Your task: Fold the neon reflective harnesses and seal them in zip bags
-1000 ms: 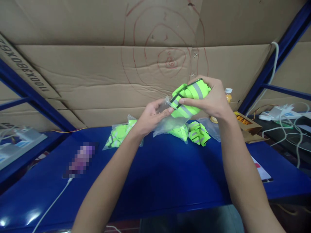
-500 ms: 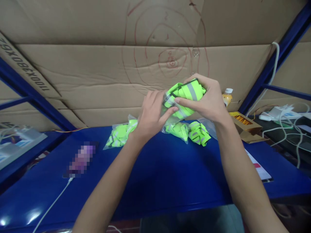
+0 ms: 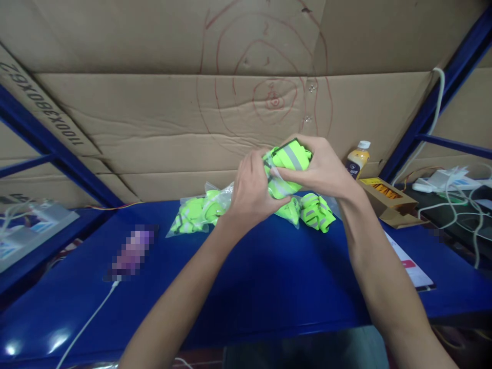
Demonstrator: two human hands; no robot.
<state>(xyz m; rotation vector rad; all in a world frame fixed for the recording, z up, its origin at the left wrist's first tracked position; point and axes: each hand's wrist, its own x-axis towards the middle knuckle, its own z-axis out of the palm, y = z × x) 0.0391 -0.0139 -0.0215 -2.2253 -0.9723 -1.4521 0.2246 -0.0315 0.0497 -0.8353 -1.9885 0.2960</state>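
Note:
Above the blue table, my right hand [image 3: 321, 164] is wrapped round a folded bundle of neon-yellow reflective straps [image 3: 294, 159] with grey bands and a dark edge. My left hand [image 3: 253, 187] grips the clear plastic bag [image 3: 277, 177] that covers the bundle's lower left part. Both thumbs press on its near side. Behind my left forearm lie bagged neon bundles [image 3: 194, 212]. Another bagged bundle [image 3: 290, 211] lies under my hands, partly hidden. Beside it, a loose neon bundle [image 3: 317, 212] rests without a visible bag around it.
A phone with a blurred screen [image 3: 132, 252] charges on the blue table [image 3: 246, 287]. To the right stand a juice bottle [image 3: 357, 159], an open cardboard box [image 3: 390, 200] and a white printed sheet [image 3: 411, 264]. Cables [image 3: 453, 195] tangle farther right. Cardboard [image 3: 154, 113] forms the back wall.
Both hands and the bundle have come down a little and to the left. The bundle now sits deeper in the clear bag, and the left hand has closed up nearer the right.

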